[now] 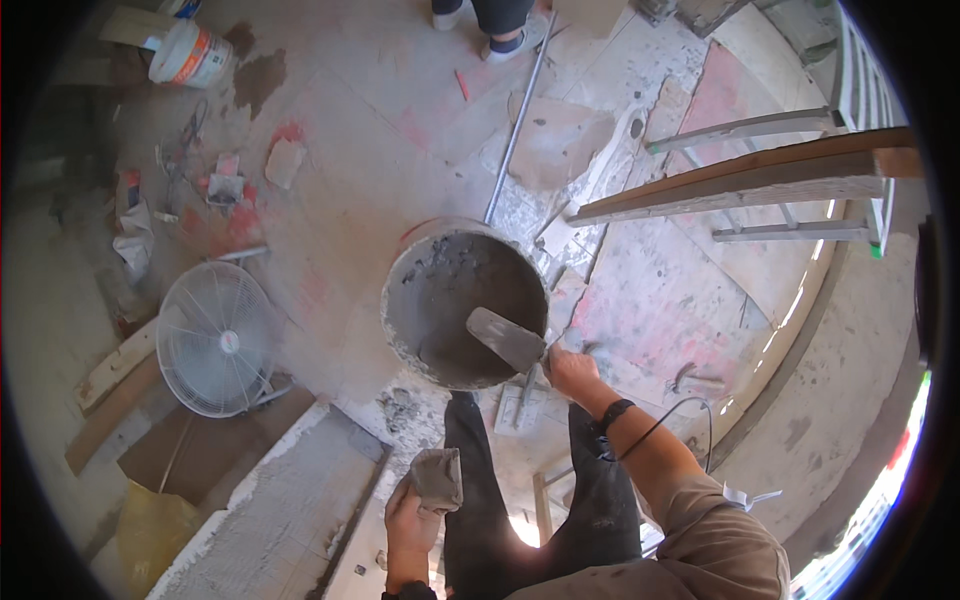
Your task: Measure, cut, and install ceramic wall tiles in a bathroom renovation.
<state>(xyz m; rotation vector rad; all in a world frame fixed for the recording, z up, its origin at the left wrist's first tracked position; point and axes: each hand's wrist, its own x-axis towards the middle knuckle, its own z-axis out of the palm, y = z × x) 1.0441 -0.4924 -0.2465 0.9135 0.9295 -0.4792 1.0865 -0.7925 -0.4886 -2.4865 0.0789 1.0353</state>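
Below me stands a round bucket [391, 300] holding wet grey mortar [440, 300]. My right hand [573, 376] is closed round the handle of a trowel [508, 340] at the bucket's right rim. Its blade, smeared grey, reaches in over the mortar. Nearer to me, left of my legs, my left hand [406, 525] grips a small grey block [437, 478]. The block's sides look coated with mortar, and its exact kind is unclear. My left fingers are partly hidden behind it.
A flat plastering trowel [519, 410] lies just below the bucket. A white fan [215, 340] stands left, near a mortar-covered slab [265, 520]. A wooden plank [740, 185] and metal ladder [800, 232] jut in at right. Another person's feet [503, 45] show at the top.
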